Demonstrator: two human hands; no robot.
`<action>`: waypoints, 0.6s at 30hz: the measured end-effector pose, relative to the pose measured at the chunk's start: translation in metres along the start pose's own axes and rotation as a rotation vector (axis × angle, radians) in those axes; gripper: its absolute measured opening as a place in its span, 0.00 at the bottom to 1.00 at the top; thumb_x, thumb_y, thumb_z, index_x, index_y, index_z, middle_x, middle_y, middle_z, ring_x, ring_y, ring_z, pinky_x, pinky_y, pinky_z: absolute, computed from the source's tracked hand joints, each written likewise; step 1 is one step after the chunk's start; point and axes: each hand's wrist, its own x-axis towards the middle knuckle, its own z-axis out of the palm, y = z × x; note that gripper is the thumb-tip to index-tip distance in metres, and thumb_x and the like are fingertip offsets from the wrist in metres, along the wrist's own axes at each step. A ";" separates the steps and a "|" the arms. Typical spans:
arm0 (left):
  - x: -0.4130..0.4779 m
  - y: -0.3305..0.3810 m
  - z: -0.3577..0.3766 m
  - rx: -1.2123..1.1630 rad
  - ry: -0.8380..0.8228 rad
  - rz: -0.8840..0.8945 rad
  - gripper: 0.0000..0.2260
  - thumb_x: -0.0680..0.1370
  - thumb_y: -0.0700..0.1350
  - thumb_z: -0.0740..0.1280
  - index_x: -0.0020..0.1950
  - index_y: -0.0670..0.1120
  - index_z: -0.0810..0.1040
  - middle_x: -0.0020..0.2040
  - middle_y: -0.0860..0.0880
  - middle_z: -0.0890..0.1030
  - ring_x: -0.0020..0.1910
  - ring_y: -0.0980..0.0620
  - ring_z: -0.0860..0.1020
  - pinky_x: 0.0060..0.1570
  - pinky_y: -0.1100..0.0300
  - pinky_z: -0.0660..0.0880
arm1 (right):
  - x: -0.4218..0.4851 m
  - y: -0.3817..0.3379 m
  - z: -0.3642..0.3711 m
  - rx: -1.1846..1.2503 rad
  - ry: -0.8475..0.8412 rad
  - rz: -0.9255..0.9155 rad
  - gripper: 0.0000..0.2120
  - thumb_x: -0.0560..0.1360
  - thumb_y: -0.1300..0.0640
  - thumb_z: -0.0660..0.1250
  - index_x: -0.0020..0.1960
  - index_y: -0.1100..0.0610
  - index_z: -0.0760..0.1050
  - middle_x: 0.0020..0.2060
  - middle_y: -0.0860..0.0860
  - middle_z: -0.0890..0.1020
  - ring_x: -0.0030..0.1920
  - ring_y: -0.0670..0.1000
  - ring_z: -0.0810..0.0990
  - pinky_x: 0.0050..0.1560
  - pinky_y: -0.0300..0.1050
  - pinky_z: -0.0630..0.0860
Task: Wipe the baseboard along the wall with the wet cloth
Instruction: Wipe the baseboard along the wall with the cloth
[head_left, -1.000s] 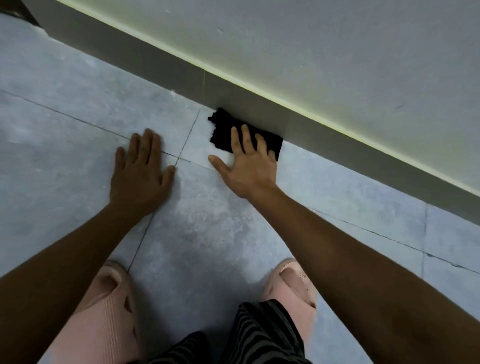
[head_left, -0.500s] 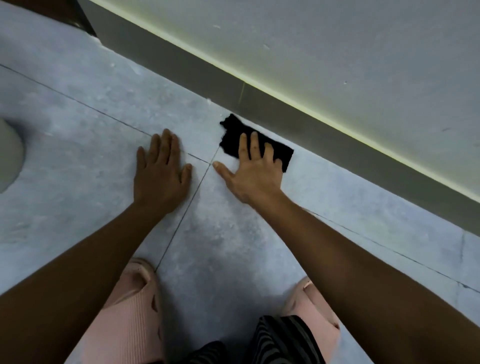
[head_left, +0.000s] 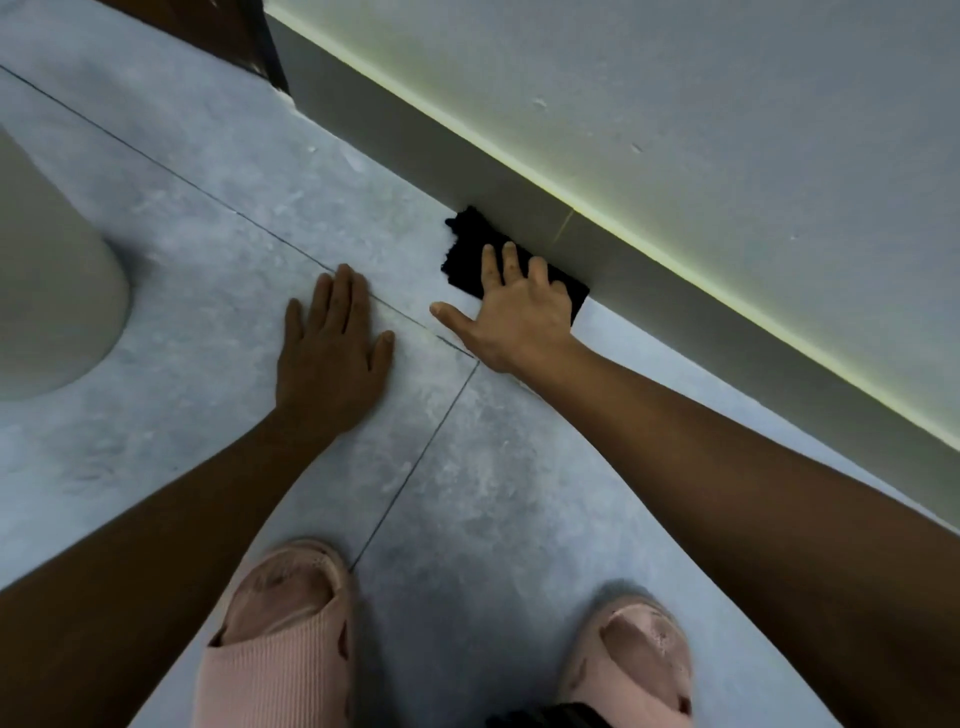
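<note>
Progress along the wall is shown by the comparison with the earlier views: the vertical joint in the baseboard (head_left: 563, 228), formerly to the left of the cloth, is now seen to its right, and a dark door frame (head_left: 223, 36) at the baseboard's far end has come into view at the top left. It is judged from this that the wiping is being carried leftward, and that only a short stretch remains before that end is reached.

The black cloth (head_left: 470, 247) is pressed flat against the lower face of the baseboard, at the line where it meets the floor (head_left: 467, 493), by the right hand (head_left: 519, 312); the fingers are spread open over the cloth rather than curled around it, and the thumb is held out to the left. The left hand (head_left: 332, 358) is laid open, palm down, on the floor tile as a brace, well apart from the cloth and holding nothing.

Much of the cloth is hidden under the right hand, so its fold and its wetness cannot be told. A pale rounded object (head_left: 52, 291) is cut off by the left edge and cannot be identified. Whether the wiped section is clean cannot be made out in the dim light
</note>
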 end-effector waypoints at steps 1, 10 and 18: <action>0.003 -0.003 0.000 0.004 0.006 0.002 0.33 0.77 0.58 0.43 0.77 0.41 0.49 0.78 0.41 0.51 0.77 0.43 0.50 0.74 0.44 0.47 | 0.011 -0.009 -0.004 -0.002 0.016 -0.026 0.43 0.74 0.28 0.44 0.79 0.54 0.42 0.78 0.53 0.49 0.74 0.58 0.53 0.65 0.53 0.61; 0.020 -0.022 -0.009 0.007 0.023 -0.057 0.31 0.80 0.57 0.45 0.77 0.41 0.48 0.78 0.41 0.50 0.77 0.44 0.49 0.74 0.44 0.46 | 0.022 -0.003 -0.007 -0.019 0.076 -0.190 0.42 0.75 0.30 0.45 0.79 0.55 0.45 0.78 0.50 0.52 0.71 0.58 0.57 0.65 0.54 0.63; 0.037 -0.056 -0.018 0.009 0.013 -0.093 0.32 0.78 0.58 0.44 0.78 0.41 0.47 0.79 0.42 0.49 0.77 0.43 0.48 0.73 0.44 0.48 | -0.002 0.005 0.013 -0.109 0.095 -0.122 0.45 0.73 0.28 0.44 0.79 0.57 0.40 0.78 0.53 0.48 0.69 0.58 0.59 0.66 0.53 0.60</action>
